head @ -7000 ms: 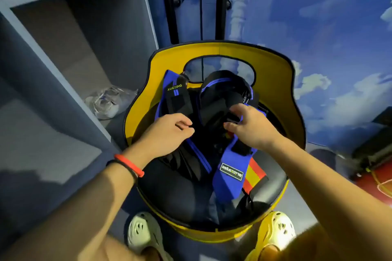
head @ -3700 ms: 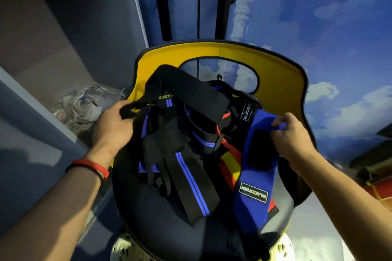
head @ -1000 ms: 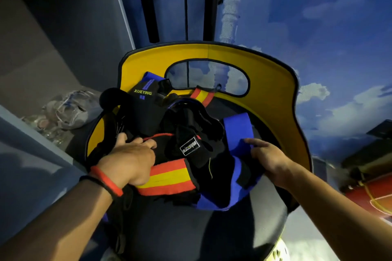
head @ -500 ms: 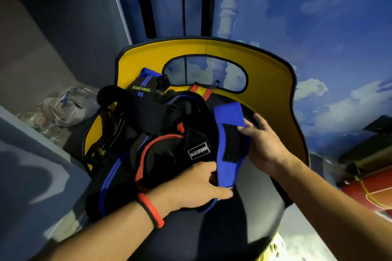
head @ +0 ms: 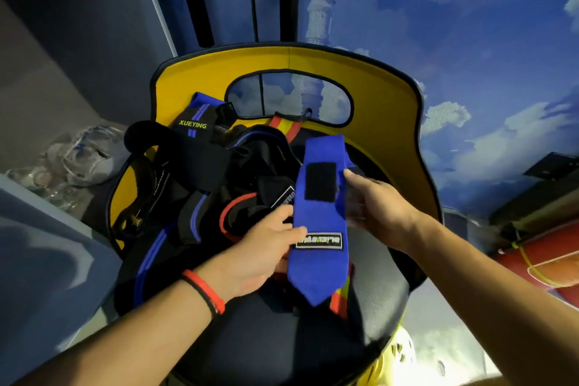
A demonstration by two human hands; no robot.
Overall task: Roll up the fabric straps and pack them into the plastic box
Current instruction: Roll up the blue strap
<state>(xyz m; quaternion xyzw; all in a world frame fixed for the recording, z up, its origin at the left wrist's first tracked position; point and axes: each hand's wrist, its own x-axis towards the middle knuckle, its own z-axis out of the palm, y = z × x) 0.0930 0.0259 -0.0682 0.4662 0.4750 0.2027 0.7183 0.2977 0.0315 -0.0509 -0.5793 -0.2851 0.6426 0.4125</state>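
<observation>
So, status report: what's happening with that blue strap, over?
Left hand pinches blue strap by its label. Right hand grips its upper edge, blurred. Strap held out, not yet rolled. Other straps piled on chair beneath; no box in view.

Your left hand (head: pixel 260 255) pinches the blue strap (head: pixel 318 263) beside its label (head: pixel 319 241), thumb on top. Your right hand (head: pixel 377 213) grips the strap's right edge by the black patch (head: pixel 320 181). Beyond your left fingers, the other straps (head: pixel 200 166) lie heaped on the chair (head: pixel 379 97).

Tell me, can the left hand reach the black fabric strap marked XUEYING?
Probably yes: the black XUEYING fabric strap lies uncovered on top, but the left hand holds the blue fabric strap.
</observation>
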